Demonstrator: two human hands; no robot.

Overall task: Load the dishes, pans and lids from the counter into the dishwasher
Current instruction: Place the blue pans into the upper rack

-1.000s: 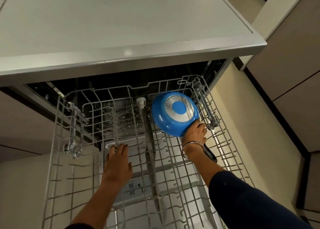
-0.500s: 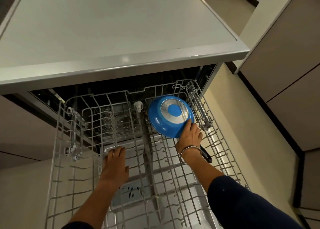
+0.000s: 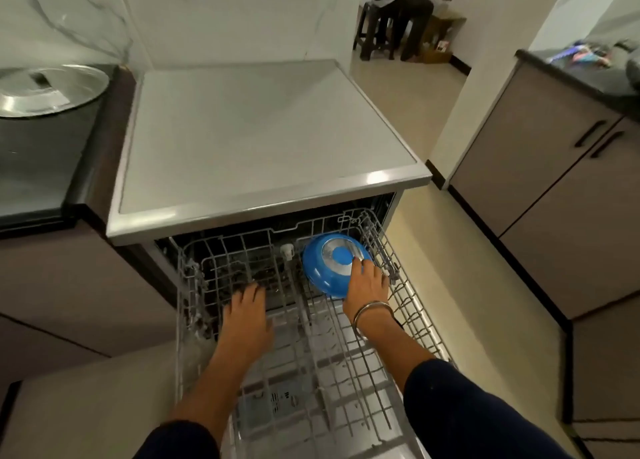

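I am pressing my right hand (image 3: 366,283), fingers extended, against the upturned base of the blue frying pan (image 3: 330,268), which is lying tilted in the rack (image 3: 408,295) at centre right. My left hand (image 3: 246,314) is resting flat, fingers extended, on the rack wires. A steel lid (image 3: 48,89) is sitting on the table at upper left.

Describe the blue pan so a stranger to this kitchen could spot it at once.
Find the pulled-out wire rack under the grey dishwasher top. At the rack's far right corner the blue pan lies bottom-up, with the right hand resting on it. It is the only coloured item in the rack, with a silver disc and blue centre on its base.
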